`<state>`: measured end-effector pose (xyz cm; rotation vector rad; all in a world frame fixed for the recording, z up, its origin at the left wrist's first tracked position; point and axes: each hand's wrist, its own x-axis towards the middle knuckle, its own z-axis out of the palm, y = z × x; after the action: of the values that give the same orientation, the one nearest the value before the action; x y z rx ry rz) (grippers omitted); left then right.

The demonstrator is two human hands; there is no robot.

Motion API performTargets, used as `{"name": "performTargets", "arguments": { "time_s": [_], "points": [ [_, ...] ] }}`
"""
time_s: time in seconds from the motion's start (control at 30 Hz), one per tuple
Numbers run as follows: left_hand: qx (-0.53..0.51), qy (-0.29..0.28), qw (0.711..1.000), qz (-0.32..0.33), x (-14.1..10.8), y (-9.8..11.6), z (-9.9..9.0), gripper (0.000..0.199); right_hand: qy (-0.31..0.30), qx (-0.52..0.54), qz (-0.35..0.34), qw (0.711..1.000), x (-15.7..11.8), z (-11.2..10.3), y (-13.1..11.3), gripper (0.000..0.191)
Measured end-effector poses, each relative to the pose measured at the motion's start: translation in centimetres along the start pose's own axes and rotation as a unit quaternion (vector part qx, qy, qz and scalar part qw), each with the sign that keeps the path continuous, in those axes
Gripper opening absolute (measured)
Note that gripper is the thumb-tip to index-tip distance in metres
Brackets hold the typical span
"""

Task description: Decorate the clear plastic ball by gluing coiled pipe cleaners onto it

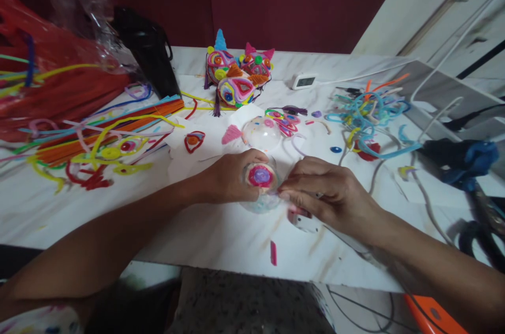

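My left hand (231, 176) curls around a clear plastic ball (258, 203) low over the tabletop. On the ball's upper side sits a round coil (261, 176), purple in the middle with pink and cream rings. My right hand (331, 192) is closed in a pinch at the ball's right edge; whatever its fingertips hold is too small to name. Just behind lies another clear dome (263, 134) with a pink fuzzy triangle (231, 134) at its left. Under my right hand, a pale item with pink on it (303, 220) is partly covered.
Decorated animal-face balls (236, 91) stand at the back beside a small digital display (304, 81). Pipe cleaners (114, 137) lie piled at left near a red bag (51, 71); blue scraps (373, 110) are tangled at right. Scissors (477, 239) and cables border the right side.
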<state>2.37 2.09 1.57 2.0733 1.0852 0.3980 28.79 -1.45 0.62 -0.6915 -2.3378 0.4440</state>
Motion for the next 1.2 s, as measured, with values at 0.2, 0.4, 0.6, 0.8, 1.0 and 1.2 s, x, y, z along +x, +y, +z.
{"name": "performTargets", "arguments": {
  "time_s": [0.2, 0.4, 0.6, 0.8, 1.0, 1.2],
  "points": [
    [-0.004, -0.003, 1.0, -0.008, 0.1, 0.1, -0.1, 0.064, 0.005, -0.045, -0.025, 0.999, -0.1, 0.0, 0.2, 0.021],
    [-0.008, -0.002, 1.0, -0.007, 0.1, 0.1, 0.0, 0.066, 0.012, -0.071, -0.006, 0.997, -0.2, 0.1, -0.1, 0.022],
    [0.003, -0.003, 1.0, -0.001, 0.1, -0.2, 0.0, 0.067, 0.026, -0.088, 0.004, 0.996, -0.2, 0.6, 0.0, 0.022],
    [-0.003, 0.001, 1.0, 0.008, 0.0, -0.3, 0.0, 0.065, 0.021, -0.064, 0.05, 0.996, 0.2, 0.7, -0.1, 0.025],
    [0.001, -0.01, 1.0, 0.01, 0.2, -0.5, -0.1, 0.069, 0.026, -0.008, 0.118, 0.993, 0.3, 1.1, 0.0, 0.028],
    [-0.022, -0.007, 1.0, -0.009, 0.0, 0.0, -0.1, 0.063, 0.005, 0.019, 0.178, 0.984, 0.7, 1.0, -0.6, 0.028]
  ]
}}
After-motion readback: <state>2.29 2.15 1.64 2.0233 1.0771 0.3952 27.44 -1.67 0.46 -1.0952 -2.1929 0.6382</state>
